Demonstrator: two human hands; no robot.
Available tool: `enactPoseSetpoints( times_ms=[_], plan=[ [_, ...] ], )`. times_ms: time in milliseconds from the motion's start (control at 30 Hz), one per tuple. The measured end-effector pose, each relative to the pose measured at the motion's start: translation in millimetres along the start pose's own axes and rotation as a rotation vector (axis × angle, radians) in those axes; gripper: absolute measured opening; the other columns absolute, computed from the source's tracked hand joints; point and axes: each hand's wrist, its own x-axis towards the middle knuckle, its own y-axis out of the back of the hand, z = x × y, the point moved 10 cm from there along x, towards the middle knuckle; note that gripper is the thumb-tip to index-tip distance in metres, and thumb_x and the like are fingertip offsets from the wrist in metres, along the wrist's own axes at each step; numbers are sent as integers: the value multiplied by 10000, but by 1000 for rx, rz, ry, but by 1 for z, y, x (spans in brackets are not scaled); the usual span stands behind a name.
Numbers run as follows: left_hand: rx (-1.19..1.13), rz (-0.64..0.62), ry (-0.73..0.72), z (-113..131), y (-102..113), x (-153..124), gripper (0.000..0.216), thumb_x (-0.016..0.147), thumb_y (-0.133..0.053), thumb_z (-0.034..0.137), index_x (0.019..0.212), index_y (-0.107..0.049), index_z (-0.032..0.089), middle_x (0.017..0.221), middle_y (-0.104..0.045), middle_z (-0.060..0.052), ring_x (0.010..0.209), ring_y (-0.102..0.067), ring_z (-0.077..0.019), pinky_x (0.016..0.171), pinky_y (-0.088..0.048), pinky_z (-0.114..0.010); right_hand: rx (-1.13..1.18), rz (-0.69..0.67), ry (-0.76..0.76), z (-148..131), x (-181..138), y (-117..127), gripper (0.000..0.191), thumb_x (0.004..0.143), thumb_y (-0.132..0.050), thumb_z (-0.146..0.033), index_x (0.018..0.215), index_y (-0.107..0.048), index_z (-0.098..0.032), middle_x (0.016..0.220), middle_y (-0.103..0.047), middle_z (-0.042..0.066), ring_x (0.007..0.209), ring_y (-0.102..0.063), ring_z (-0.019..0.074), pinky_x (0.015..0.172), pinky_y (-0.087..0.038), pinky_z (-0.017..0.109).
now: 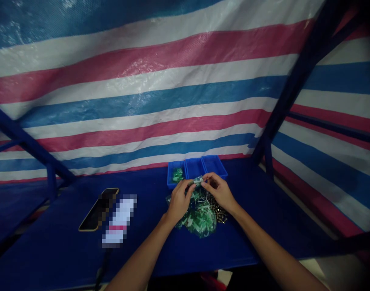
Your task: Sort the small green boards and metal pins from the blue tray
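Observation:
Between my two hands is a small clear plastic packet (198, 180), pinched by the fingertips of both. My left hand (179, 199) is closed at its near left end, where a small brownish piece shows by the thumb. My right hand (220, 191) grips the other end with thumb and forefinger. Under the hands lies a heap of clear packets with green and white contents (202, 220). Small brass-coloured metal parts (221, 216) are piled at the heap's right side, partly behind my right hand. What the pinched packet contains is too small to make out.
Behind the hands stand three joined blue trays (215, 166); green packets (178, 174) lie in the left one. A phone (95, 213) and a blurred-out white strip (119, 222) with a dark cord rest at left. Blue frame bars (289, 91) and striped sheeting enclose the blue table (154, 246).

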Motion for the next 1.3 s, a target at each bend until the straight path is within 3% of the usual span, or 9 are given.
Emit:
enactPoseSetpoints(
  times_ms=[133, 300, 533, 667, 800, 933, 1033, 1167, 1300],
  plan=[
    [-40, -11, 51, -7, -3, -1, 348, 1086, -538, 398, 1385, -638, 251, 1061, -724, -65, 908, -692, -208, 858, -578, -350, -22, -19, -15, 4, 0, -3, 374, 939, -709, -608, 985, -656, -241, 764, -578, -15, 689, -536, 180, 659, -442, 301],
    [-70, 8, 74, -8, -1, -1, 483, 1107, -490, 352, 1578, -437, 257, 997, -697, -45, 870, -683, -182, 875, -576, -338, 91, 3, -29, 3, 1, -2, 385, 924, -732, -595, 992, -551, -262, 848, -621, -6, 713, -559, 181, 678, -452, 299],
    [59, -17, -52, 12, 3, 1, 306, 1102, -487, 300, 1374, -626, 290, 1276, -626, -98, 1162, -654, -233, 953, -574, -363, 72, -4, -2, 0, 3, 2, 327, 990, -651, -549, 1025, -740, -236, 1009, -735, 62, 919, -655, 245, 855, -520, 376],
    [73, 55, -60, 10, 9, 2, 218, 1067, -579, 336, 1239, -688, 257, 1253, -602, -105, 1189, -640, -250, 871, -585, -336, 104, -51, -17, 1, 2, -3, 326, 962, -693, -534, 1095, -759, -244, 990, -742, 52, 900, -660, 238, 844, -522, 373],
    [29, 69, -38, 5, 8, 2, 172, 1064, -592, 341, 1091, -709, 219, 1133, -659, -88, 1085, -659, -232, 918, -552, -361, 58, -35, -3, 2, 1, -3, 320, 911, -775, -525, 1052, -756, -239, 932, -672, 34, 808, -605, 203, 754, -492, 328],
    [-73, 21, 79, -7, -1, 0, 292, 1067, -593, 361, 1328, -630, 236, 974, -695, -34, 883, -663, -189, 869, -539, -340, 121, -40, -49, 9, 1, -5, 335, 932, -744, -556, 1019, -688, -237, 866, -630, 5, 779, -584, 187, 730, -463, 306],
    [-113, 7, 100, -8, -2, -1, 410, 1106, -496, 335, 1508, -499, 254, 1007, -696, -38, 870, -662, -177, 882, -538, -339, 233, -19, -97, 15, 2, -4, 389, 889, -799, -547, 1062, -611, -253, 770, -606, -35, 700, -561, 166, 677, -434, 285],
    [-109, -15, -25, 7, 0, 0, 387, 1133, -352, 274, 1425, -605, 265, 1178, -675, -92, 999, -661, -194, 933, -540, -360, 232, 14, -93, 15, 4, 2, 354, 882, -808, -531, 1019, -637, -252, 804, -666, -15, 725, -599, 178, 698, -453, 299],
    [-59, 9, -52, 12, 5, 3, 317, 1107, -466, 277, 1349, -670, 275, 1250, -655, -97, 1130, -643, -225, 953, -531, -362, 198, -42, -81, 10, 3, -1, 327, 925, -747, -537, 1045, -758, -233, 991, -749, 52, 912, -671, 235, 836, -502, 352]
  ],
)
